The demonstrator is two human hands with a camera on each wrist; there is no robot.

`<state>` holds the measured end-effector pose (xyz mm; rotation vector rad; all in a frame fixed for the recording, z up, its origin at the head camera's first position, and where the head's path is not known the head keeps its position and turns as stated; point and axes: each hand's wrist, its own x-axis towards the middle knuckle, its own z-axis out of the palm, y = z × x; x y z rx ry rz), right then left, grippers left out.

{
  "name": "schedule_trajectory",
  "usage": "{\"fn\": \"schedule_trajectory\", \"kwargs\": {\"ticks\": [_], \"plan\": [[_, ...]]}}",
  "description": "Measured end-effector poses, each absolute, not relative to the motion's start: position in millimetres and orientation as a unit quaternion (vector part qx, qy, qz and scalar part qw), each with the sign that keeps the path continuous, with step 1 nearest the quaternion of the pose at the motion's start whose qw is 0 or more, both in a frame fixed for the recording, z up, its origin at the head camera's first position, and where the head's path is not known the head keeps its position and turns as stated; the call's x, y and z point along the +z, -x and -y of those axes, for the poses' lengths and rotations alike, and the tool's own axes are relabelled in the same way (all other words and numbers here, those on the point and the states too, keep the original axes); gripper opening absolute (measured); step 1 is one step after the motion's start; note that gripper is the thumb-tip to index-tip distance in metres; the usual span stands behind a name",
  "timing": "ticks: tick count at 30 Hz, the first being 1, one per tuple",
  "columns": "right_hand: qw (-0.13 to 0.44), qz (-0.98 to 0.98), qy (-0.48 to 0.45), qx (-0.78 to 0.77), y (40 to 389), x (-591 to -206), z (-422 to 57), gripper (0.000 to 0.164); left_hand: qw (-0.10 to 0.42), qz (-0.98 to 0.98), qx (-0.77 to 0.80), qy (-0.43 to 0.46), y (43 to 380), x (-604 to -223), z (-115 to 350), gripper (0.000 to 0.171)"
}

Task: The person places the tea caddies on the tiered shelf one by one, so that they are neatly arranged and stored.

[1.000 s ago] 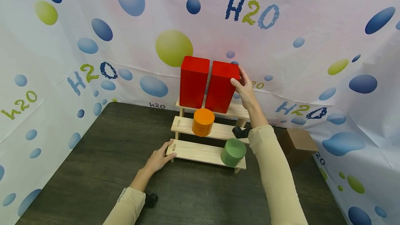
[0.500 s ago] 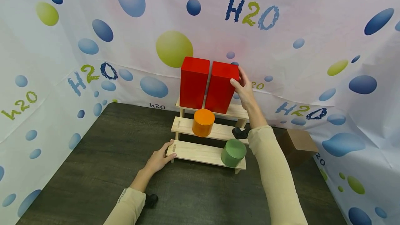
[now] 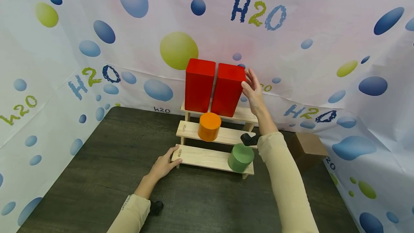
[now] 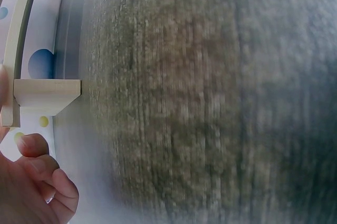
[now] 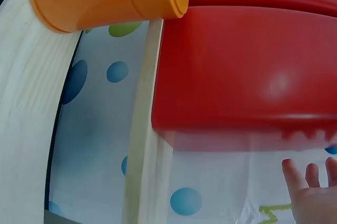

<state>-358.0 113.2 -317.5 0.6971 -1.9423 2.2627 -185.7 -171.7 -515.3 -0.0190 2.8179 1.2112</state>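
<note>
A three-step light wooden shelf (image 3: 202,156) stands on the table. My left hand (image 3: 163,164) holds the left end of its lowest step between thumb and fingers. Two tall red boxes stand side by side on the top step, a left red box (image 3: 198,89) and a right red box (image 3: 228,92), with a narrow gap between them. Just right of the right box is my right hand (image 3: 253,94), fingers spread; the right wrist view shows its fingertips (image 5: 287,165) apart from the box. An orange round canister (image 3: 209,128) is on the middle step, and a green one (image 3: 240,158) sits at the lowest step's right end.
A brown box (image 3: 308,146) stands on the dark table (image 3: 207,197) right of the shelf, close to my right sleeve (image 3: 284,175). A white printed sheet (image 3: 220,28) with blue and green ovals rises behind and at both sides.
My right hand has let go of the right red box and moved slightly to its right. The left hand stays at the shelf's end, and the boxes and canisters hold their places.
</note>
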Motion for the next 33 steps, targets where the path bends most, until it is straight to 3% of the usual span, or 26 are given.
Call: {"fn": "schedule_trajectory", "kwargs": {"ticks": [23,33], "plan": [[0.047,0.634,-0.234,0.735,323,-353,-170,0.058,0.036,-0.919,0.393,-0.002,185,-514,172,0.063],[0.063,0.686,-0.191,0.699,306,-372,-192,0.056,0.043,-0.921,0.388,0.005,186,-513,171,0.064]]}}
